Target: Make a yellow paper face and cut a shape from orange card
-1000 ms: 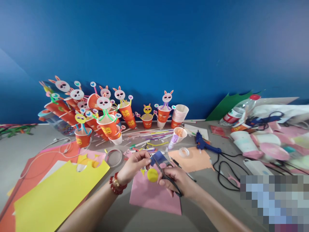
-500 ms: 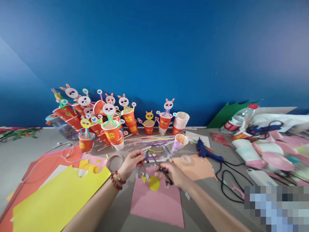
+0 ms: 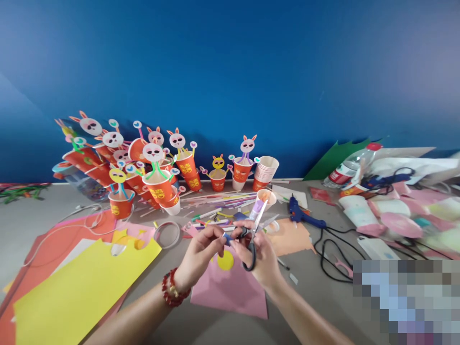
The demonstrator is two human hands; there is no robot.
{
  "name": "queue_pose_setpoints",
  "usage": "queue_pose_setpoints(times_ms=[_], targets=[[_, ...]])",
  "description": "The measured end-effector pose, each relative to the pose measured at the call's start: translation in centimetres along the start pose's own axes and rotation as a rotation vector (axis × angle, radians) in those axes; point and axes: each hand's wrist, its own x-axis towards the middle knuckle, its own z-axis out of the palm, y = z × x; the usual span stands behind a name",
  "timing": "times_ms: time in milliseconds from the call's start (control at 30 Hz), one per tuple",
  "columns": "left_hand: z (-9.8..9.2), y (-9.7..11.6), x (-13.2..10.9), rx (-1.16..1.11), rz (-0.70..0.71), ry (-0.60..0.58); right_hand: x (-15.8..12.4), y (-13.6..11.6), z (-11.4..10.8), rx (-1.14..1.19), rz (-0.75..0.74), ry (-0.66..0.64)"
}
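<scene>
My left hand (image 3: 203, 256), with red beads at the wrist, is closed in a pinch on a small blue piece (image 3: 227, 238), whose kind I cannot make out. In my right hand (image 3: 264, 256) are scissors (image 3: 250, 255) with black handles, their blades parted and pointing up. The right fingertips come close to the blue piece; whether they touch it is unclear. Below the hands, a yellow paper circle (image 3: 225, 261) lies on a pink paper sheet (image 3: 230, 299), partly covered by the hands.
Orange paper cups with bunny faces (image 3: 156, 187) stand at the back left. Yellow paper (image 3: 82, 292) lies on the left, beside a tape roll (image 3: 167, 235). Pens and sticks (image 3: 219, 199) lie behind the hands. A blue glue gun (image 3: 305, 218) and black cable (image 3: 322, 256) are on the right.
My hands have come together and risen. The scissors, earlier pointing up-left beside the blue piece, now point up with their blades parted. The view has shifted slightly.
</scene>
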Motion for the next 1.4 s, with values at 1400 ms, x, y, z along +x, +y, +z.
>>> queue_pose_setpoints(times_ms=[1400], targets=[[-1.1, 0.2, 0.4, 0.132, 0.083, -0.12, 0.2, -0.7, -1.3, 0.023, 0.058, -0.111]])
